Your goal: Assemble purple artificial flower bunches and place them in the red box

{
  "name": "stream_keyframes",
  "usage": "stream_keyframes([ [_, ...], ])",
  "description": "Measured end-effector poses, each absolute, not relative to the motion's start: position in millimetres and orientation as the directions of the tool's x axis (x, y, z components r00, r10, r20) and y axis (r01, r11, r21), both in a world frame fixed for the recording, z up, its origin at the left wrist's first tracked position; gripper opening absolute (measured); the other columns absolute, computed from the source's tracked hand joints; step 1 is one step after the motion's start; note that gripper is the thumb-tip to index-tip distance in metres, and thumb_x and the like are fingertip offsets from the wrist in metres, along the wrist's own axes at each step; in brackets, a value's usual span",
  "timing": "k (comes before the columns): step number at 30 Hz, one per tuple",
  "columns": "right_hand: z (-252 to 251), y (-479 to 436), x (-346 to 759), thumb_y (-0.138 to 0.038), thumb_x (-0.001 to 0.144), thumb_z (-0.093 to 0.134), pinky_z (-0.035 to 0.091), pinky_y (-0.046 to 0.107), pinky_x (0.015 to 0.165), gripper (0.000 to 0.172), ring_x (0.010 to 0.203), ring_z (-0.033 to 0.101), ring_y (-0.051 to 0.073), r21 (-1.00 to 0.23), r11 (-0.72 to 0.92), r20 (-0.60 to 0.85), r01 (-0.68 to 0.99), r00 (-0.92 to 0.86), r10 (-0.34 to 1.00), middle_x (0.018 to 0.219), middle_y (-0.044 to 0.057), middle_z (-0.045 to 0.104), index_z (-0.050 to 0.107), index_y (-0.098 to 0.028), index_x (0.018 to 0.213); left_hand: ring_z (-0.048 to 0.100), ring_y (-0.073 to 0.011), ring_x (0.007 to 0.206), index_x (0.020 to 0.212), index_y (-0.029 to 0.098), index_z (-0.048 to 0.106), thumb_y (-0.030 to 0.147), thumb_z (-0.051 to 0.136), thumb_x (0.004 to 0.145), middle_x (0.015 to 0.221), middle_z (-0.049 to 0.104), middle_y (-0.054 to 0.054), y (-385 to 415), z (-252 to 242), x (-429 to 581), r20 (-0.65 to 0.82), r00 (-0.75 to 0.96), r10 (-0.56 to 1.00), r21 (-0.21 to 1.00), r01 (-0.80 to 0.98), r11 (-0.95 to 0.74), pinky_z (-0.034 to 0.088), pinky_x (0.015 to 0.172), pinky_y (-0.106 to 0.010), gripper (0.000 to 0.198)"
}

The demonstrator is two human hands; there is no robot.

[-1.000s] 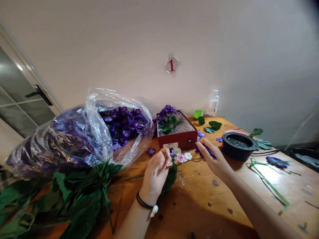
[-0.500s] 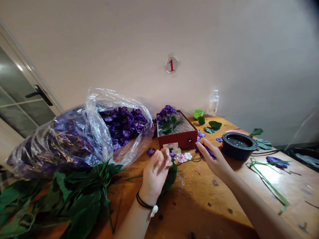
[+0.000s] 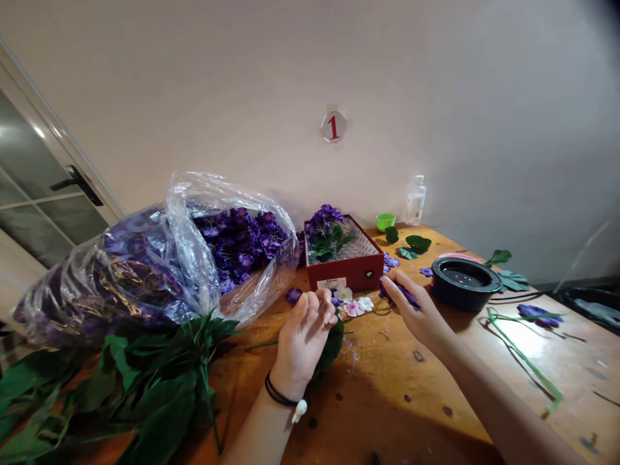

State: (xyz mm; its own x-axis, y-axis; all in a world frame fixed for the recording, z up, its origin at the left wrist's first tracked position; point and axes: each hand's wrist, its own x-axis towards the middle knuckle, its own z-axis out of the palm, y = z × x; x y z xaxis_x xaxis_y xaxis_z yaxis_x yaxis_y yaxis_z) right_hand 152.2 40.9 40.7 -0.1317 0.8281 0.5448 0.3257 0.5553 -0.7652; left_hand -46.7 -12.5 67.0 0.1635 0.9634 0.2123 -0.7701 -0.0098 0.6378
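My left hand [image 3: 304,332] is raised over the table with its fingers curled together; what they pinch, if anything, is too small to make out. Behind and under it shows a green artificial leaf [image 3: 333,349], and a green stem sticks out on the other side. My right hand [image 3: 414,307] is closed on a purple artificial flower [image 3: 405,296], its fingertips partly hidden. Between the hands, in front of the red box [image 3: 349,274], lie white and pink flower heads [image 3: 353,307]. A purple flower spray [image 3: 327,223] with green leaves rests in the box.
A clear plastic bag [image 3: 111,271] full of purple flowers fills the left, with large green leaves [image 3: 159,381] before it. Right of my right hand stands a round black pot [image 3: 465,284] with a cable. Farther back are a green cup [image 3: 385,222] and a clear bottle [image 3: 415,201].
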Motion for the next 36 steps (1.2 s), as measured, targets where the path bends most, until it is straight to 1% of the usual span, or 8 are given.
stream_keyframes([
  [5,42.2,39.1,152.2,-0.043,0.093,0.041,0.034,0.021,0.055,0.026,0.062,0.038,0.012,-0.777,0.537,0.523,0.329,-0.138,0.841,0.069,-0.001,0.044,0.048,-0.021,0.082,0.039,-0.0098,0.065,0.054,0.015,0.042,0.044,0.070,0.072,0.080,0.045,0.000,-12.6,66.4,-46.8,0.236,0.180,0.955,0.651,-0.759,-0.018,0.036,0.066,-0.024,0.044],
  [9,42.2,39.1,152.2,-0.044,0.093,0.041,0.034,0.022,0.055,0.026,0.061,0.039,0.012,-0.774,0.542,0.528,0.329,-0.138,0.838,0.069,-0.001,0.043,0.047,-0.021,0.082,0.040,-0.0106,0.068,0.056,0.015,0.042,0.047,0.073,0.069,0.082,0.045,0.000,-13.7,65.7,-46.4,0.252,0.192,0.948,0.673,-0.739,-0.029,0.037,0.069,-0.025,0.046],
  [12,41.6,39.9,152.4,-0.043,0.093,0.041,0.035,0.022,0.057,0.026,0.062,0.039,0.012,-0.760,0.557,0.546,0.335,-0.138,0.827,0.070,-0.001,0.044,0.046,-0.021,0.081,0.041,-0.0114,0.071,0.057,0.016,0.041,0.050,0.073,0.068,0.085,0.045,0.000,-14.5,64.1,-46.4,0.272,0.202,0.941,0.683,-0.729,-0.041,0.038,0.074,-0.027,0.048],
  [17,42.4,39.6,152.2,-0.041,0.093,0.041,0.034,0.022,0.058,0.025,0.063,0.038,0.012,-0.761,0.551,0.540,0.343,-0.136,0.831,0.069,-0.002,0.043,0.046,-0.021,0.080,0.040,-0.0117,0.072,0.057,0.016,0.038,0.053,0.072,0.067,0.085,0.044,0.000,-14.9,61.8,-46.6,0.300,0.211,0.930,0.683,-0.728,-0.056,0.038,0.076,-0.028,0.051],
  [23,43.7,38.4,151.7,-0.043,0.092,0.042,0.034,0.021,0.053,0.026,0.061,0.039,0.012,-0.781,0.531,0.517,0.327,-0.137,0.845,0.068,-0.001,0.043,0.048,-0.021,0.081,0.039,-0.0119,0.071,0.062,0.017,0.044,0.061,0.069,0.065,0.081,0.042,0.001,-15.0,61.4,-47.3,0.328,0.241,0.913,0.688,-0.723,-0.056,0.038,0.076,-0.028,0.051],
  [32,41.9,39.7,152.1,-0.043,0.093,0.040,0.035,0.023,0.058,0.026,0.063,0.038,0.012,-0.754,0.556,0.542,0.351,-0.146,0.828,0.069,-0.001,0.043,0.047,-0.021,0.082,0.038,-0.0113,0.069,0.060,0.017,0.041,0.057,0.067,0.070,0.077,0.039,0.001,-15.0,63.0,-46.9,0.325,0.248,0.913,0.688,-0.724,-0.048,0.038,0.076,-0.028,0.048],
  [36,42.0,39.5,152.1,-0.042,0.093,0.041,0.035,0.022,0.057,0.025,0.063,0.039,0.012,-0.759,0.549,0.536,0.351,-0.142,0.832,0.070,-0.001,0.044,0.048,-0.020,0.082,0.038,-0.0113,0.068,0.059,0.017,0.040,0.057,0.066,0.072,0.076,0.039,0.001,-14.8,62.8,-47.5,0.315,0.246,0.917,0.695,-0.718,-0.047,0.038,0.075,-0.028,0.049],
])
